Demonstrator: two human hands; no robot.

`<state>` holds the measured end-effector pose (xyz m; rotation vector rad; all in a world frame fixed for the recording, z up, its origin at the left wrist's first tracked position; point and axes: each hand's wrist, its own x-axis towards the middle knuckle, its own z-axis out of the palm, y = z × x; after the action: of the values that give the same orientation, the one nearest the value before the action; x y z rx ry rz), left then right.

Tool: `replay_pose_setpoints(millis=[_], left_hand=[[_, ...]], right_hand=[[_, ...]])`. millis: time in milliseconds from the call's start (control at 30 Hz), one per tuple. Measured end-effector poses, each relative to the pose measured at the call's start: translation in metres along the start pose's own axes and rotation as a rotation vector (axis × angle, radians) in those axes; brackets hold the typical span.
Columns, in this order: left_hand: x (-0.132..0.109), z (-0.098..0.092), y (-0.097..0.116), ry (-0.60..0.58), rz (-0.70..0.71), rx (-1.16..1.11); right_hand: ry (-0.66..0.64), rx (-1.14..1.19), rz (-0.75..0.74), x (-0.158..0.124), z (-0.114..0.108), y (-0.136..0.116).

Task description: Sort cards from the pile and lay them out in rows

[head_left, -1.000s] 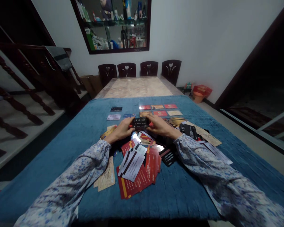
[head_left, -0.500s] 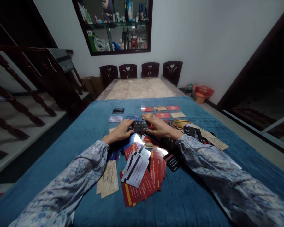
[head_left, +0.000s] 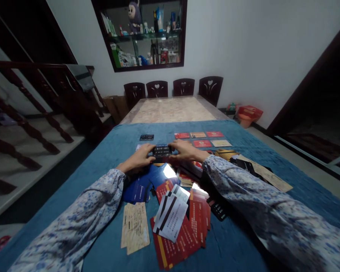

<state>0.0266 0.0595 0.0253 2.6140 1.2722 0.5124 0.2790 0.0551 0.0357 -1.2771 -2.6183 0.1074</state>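
Between my two hands is a black card (head_left: 162, 151) with pale printed lettering, held by its left and right edges above the blue cloth. My left hand (head_left: 140, 156) grips its left end, fingers bent. Fingertips of my right hand (head_left: 187, 151) close on its right end. Just below the hands lie blue cards (head_left: 140, 189), one with a bright glare spot. Nearer me are overlapping red cards (head_left: 177, 247) with white striped cards (head_left: 171, 215) on top. Two beige cards (head_left: 136, 226) rest to the left, and a black card with white lines (head_left: 218, 209) lies to the right.
Farther back, red and beige cards (head_left: 202, 143) lie in rows, with a lone black card (head_left: 146, 137) to their left. Gold, black and beige cards (head_left: 260, 172) are heaped at right. Beyond the blue cloth (head_left: 102, 158) is the marble tabletop (head_left: 170, 109), with chairs (head_left: 184, 88) behind.
Both hands and the black card between them have shifted slightly left over the cloth. The camera view has tilted a little, so the table sits lower and further right.
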Motion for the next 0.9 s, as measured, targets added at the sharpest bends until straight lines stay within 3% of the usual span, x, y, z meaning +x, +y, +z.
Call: replay_pose_setpoints(millis=[533,900], left_hand=[[0.008,-0.019,-0.053,0.042,-0.084,0.049],[0.028,-0.031,-0.087,0.001,-0.171,0.106]], right_hand=[[-0.072,-0.023,-0.059,0.077,0.003,-0.01],[-0.102,-0.02,-0.057,0.121,0.01,-0.006]])
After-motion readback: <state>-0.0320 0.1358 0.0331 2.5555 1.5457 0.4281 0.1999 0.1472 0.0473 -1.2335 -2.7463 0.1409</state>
